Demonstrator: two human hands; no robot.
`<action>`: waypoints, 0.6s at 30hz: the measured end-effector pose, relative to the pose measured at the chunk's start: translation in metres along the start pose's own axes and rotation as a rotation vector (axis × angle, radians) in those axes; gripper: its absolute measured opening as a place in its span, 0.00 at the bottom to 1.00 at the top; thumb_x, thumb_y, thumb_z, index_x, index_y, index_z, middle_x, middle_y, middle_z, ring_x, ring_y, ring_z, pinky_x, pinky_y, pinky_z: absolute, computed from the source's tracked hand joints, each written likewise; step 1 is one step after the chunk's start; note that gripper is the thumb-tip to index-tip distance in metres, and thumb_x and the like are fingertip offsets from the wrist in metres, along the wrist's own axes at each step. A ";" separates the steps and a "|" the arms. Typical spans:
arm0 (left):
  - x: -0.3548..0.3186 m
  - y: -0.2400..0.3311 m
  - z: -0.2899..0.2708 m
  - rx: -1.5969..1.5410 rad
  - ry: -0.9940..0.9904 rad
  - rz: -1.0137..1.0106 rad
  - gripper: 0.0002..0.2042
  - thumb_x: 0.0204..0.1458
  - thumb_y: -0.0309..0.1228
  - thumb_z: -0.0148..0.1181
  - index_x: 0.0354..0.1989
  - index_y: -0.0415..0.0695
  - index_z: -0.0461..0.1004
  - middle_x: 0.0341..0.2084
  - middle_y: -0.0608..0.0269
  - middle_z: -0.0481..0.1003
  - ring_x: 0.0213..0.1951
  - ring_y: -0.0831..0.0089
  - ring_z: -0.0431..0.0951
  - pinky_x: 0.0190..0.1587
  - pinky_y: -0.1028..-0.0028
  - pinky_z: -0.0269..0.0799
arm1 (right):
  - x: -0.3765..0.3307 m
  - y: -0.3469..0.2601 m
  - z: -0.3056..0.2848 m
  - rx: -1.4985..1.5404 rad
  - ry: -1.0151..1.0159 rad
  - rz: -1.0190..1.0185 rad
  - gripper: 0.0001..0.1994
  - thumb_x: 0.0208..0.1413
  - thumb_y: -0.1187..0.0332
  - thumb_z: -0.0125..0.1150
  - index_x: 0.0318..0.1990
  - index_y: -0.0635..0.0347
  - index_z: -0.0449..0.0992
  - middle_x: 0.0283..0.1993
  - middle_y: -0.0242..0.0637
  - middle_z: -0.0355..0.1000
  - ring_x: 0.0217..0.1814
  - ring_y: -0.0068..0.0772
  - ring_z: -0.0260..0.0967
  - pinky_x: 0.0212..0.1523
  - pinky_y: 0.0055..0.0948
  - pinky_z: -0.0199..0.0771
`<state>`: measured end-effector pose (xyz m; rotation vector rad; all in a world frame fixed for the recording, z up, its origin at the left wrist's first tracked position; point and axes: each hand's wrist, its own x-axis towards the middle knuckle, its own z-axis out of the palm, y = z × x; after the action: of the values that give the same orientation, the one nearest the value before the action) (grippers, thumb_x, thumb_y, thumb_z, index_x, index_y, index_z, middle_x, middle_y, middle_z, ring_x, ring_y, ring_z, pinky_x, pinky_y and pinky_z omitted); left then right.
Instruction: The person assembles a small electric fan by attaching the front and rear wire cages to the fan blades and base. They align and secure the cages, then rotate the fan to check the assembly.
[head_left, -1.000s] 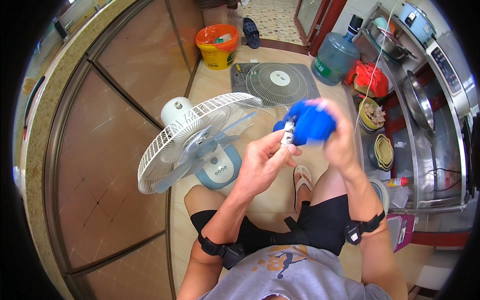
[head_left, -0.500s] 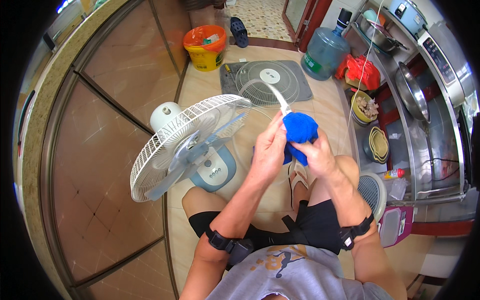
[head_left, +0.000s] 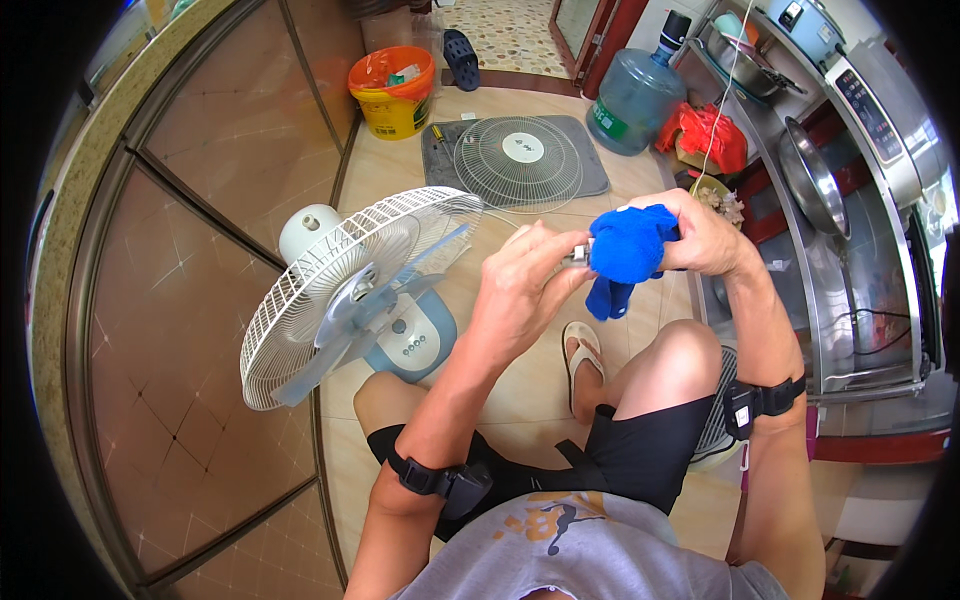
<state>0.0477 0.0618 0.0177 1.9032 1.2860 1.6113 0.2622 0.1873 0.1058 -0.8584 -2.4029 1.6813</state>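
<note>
Seated on floor beside white fan [head_left: 345,295]. Right hand [head_left: 700,235] wrapped around blue cloth [head_left: 625,255] at chest height; left hand [head_left: 525,285] pinching small metal part [head_left: 577,257] against cloth. Detached fan grille [head_left: 518,150] lying on grey mat [head_left: 595,175].

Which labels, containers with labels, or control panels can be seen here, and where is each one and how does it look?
Water bottle: top centre-right on the floor, big blue jug with a green label band.
Bucket: top centre, yellow, orange rim, printed label on its side.
Fan control panel: on the fan's blue base, pale with small round buttons.
Appliance panel: right shelf, silver with dark buttons.
</note>
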 end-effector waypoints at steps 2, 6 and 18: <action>-0.013 0.003 -0.001 -0.098 0.032 -0.134 0.15 0.48 0.26 0.71 0.45 0.37 0.79 0.32 0.58 0.79 0.34 0.68 0.78 0.42 0.70 0.74 | -0.004 -0.004 -0.008 -0.032 0.017 0.054 0.22 0.45 0.74 0.67 0.52 0.64 0.77 0.43 0.30 0.79 0.43 0.18 0.73 0.47 0.23 0.75; -0.031 0.008 -0.010 -0.162 -0.008 -0.261 0.15 0.50 0.27 0.71 0.46 0.37 0.79 0.32 0.62 0.78 0.33 0.78 0.76 0.35 0.76 0.70 | -0.001 0.000 -0.003 0.078 0.034 -0.028 0.23 0.43 0.75 0.68 0.51 0.66 0.78 0.43 0.31 0.79 0.45 0.18 0.72 0.50 0.24 0.74; -0.062 0.022 -0.042 -0.098 -0.024 -0.315 0.18 0.49 0.27 0.72 0.49 0.38 0.79 0.36 0.57 0.82 0.33 0.75 0.80 0.35 0.76 0.76 | 0.024 -0.005 0.026 0.158 -0.214 -0.128 0.21 0.42 0.76 0.64 0.48 0.65 0.78 0.43 0.30 0.78 0.44 0.18 0.71 0.48 0.24 0.74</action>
<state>0.0217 -0.0117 0.0092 1.5657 1.3887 1.4559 0.2298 0.1759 0.0940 -0.5148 -2.3524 1.9684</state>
